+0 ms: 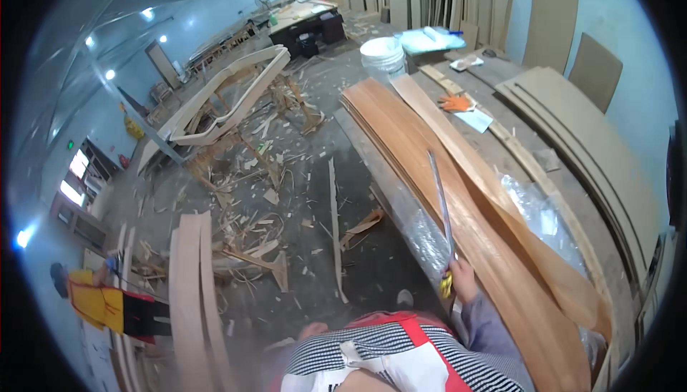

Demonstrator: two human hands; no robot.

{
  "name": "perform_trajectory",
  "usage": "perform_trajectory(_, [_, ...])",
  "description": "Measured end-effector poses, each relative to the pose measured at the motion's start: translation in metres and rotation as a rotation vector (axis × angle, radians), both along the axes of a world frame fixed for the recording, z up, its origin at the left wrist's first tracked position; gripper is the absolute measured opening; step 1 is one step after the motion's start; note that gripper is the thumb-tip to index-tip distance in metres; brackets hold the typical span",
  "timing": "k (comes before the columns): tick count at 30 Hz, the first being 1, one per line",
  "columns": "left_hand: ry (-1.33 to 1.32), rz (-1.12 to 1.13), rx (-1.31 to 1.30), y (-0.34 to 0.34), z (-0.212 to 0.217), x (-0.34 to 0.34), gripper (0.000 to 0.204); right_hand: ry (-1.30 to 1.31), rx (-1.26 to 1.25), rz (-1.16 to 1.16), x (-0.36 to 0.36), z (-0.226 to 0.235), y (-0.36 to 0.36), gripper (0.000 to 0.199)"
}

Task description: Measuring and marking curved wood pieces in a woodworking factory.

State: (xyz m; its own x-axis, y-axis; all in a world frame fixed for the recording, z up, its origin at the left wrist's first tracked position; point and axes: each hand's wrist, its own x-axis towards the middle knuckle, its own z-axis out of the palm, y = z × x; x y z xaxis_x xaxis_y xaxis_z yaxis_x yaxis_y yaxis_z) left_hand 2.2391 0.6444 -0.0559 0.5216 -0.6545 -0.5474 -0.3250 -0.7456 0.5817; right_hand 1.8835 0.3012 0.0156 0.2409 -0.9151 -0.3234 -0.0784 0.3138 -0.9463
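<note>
My right hand (464, 280) is closed round a tape measure (446, 285) with a yellow case. Its blade (441, 195) is drawn out and reaches away over a stack of long reddish-brown wood veneer sheets (390, 116). The hand is at the left edge of the stack. One loose veneer strip (458, 145) lies along the right side, its edge wavy and lifted. My left hand (313, 330) is low by the striped clothing at my waist; little of it shows and its fingers cannot be made out.
Orange gloves (455, 103), a white bucket (383, 56) and clear plastic film (537, 209) are around the stack. Large boards (587, 134) lean at right. Wood scraps (261, 213) litter the floor beneath a curved wooden frame (236, 99). A person in yellow (96, 299) stands at left.
</note>
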Motion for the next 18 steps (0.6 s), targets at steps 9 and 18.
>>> perform_trajectory(9, [0.174, 0.24, 0.257, -0.036, -0.057, 0.158, 0.035, 0.159, -0.383, 0.259, 0.198, -0.012, -0.258, 0.028])
perform_trajectory(18, [-0.127, -0.261, -0.001, -0.22, -0.085, 0.425, 0.036, 0.546, -0.523, 0.067, 0.249, -0.034, -0.318, 0.028])
